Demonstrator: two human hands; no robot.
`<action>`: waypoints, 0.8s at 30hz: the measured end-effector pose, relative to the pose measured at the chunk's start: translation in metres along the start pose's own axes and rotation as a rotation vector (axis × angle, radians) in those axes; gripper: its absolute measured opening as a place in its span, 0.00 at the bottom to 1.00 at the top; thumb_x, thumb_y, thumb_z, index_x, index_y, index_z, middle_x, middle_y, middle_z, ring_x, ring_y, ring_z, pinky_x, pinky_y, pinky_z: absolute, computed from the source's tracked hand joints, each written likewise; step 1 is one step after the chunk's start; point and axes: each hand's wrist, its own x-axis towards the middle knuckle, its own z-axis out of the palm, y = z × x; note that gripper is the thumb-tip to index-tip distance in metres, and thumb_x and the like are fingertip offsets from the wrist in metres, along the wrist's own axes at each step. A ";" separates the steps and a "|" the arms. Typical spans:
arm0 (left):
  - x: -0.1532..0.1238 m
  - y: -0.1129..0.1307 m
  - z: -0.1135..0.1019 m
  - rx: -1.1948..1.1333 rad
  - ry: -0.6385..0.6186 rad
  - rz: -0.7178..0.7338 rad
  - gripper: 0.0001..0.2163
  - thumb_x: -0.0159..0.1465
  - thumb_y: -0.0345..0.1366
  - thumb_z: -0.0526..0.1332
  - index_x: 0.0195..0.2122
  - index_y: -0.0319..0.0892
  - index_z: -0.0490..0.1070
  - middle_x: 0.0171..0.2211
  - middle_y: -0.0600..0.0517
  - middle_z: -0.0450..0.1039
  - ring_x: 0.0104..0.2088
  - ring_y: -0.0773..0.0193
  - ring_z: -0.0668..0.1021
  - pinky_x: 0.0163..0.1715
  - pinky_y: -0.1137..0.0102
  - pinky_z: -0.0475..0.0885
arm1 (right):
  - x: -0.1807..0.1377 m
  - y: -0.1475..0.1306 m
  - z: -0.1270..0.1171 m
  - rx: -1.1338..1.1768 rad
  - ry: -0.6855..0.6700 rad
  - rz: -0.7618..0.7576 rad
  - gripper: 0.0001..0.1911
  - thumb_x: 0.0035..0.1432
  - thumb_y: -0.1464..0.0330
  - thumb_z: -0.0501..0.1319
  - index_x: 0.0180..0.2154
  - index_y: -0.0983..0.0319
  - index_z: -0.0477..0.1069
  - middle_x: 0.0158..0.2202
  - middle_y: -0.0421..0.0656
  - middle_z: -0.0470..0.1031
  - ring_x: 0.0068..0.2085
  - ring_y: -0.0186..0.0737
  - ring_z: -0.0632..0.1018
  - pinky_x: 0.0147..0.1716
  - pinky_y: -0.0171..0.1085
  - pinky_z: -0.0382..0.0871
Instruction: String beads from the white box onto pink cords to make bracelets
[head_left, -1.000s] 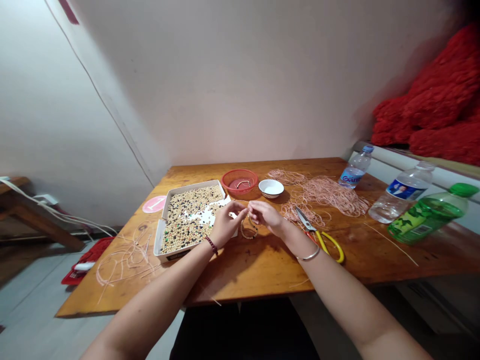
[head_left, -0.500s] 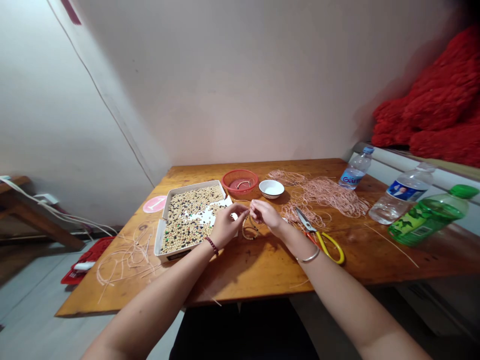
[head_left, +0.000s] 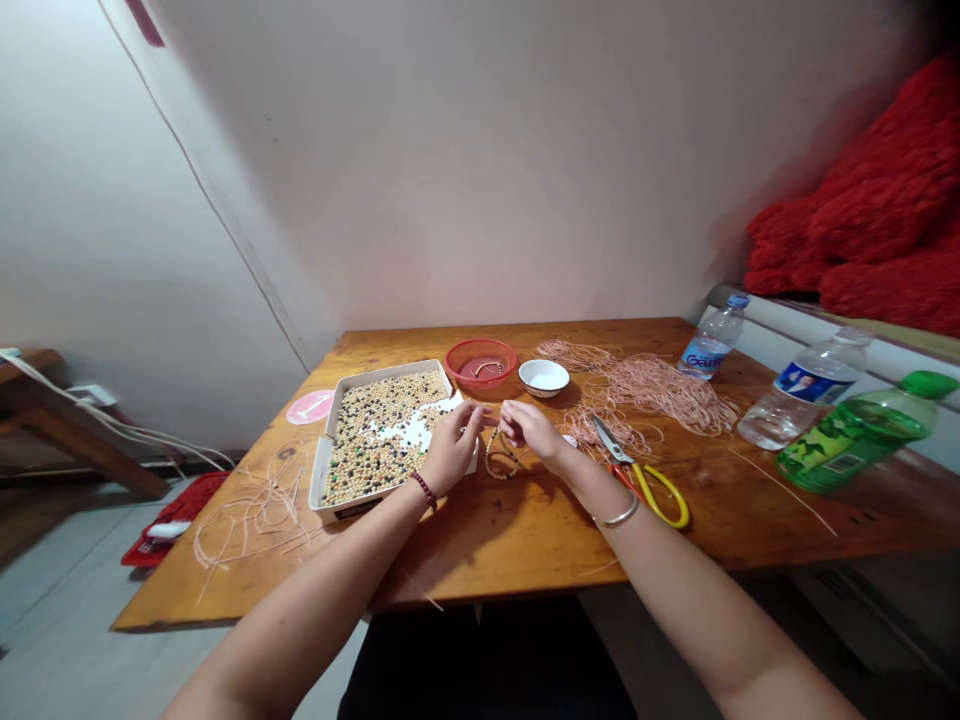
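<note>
Pink cord (head_left: 264,495), a loose tangle, lying on the left of the wooden table (head_left: 480,560). One round pink card (head_left: 309,406) marked with a white 1, beside the tray. One pale, shallow tray (head_left: 321,475) of beads (head_left: 390,395), mostly cream with dark ones mixed in, a white patch of its bottom showing. One dark red beaded bracelet (head_left: 424,490), on my left wrist. My left hand (head_left: 450,445), in front of the tray's right edge, fingers slightly parted; whether they pinch a cord I cannot tell. One red mesh basket (head_left: 480,385), beyond my hands, a short beaded strand (head_left: 489,366) inside. One beaded loop (head_left: 501,476), hanging between my hands below my right fingertips. My right hand (head_left: 531,428), fingers drawn narrow, holding the loop at its top. One white bowl (head_left: 544,391), just behind. One silver bangle (head_left: 619,514), on my right wrist. Scissors (head_left: 628,460), yellow-handled. Pink cord heap (head_left: 656,390), behind the scissors. Three bottles: clear, blue-capped (head_left: 711,345); clear, blue-labelled (head_left: 806,385); green, tilted (head_left: 847,435). Red fluffy pile (head_left: 885,200), far right.
</note>
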 end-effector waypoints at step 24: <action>0.003 -0.001 0.001 -0.096 0.002 -0.044 0.13 0.57 0.41 0.65 0.39 0.40 0.68 0.36 0.47 0.76 0.37 0.61 0.79 0.29 0.72 0.73 | -0.002 0.001 0.003 -0.031 -0.014 -0.005 0.18 0.57 0.53 0.53 0.25 0.60 0.57 0.17 0.34 0.60 0.18 0.30 0.61 0.18 0.31 0.51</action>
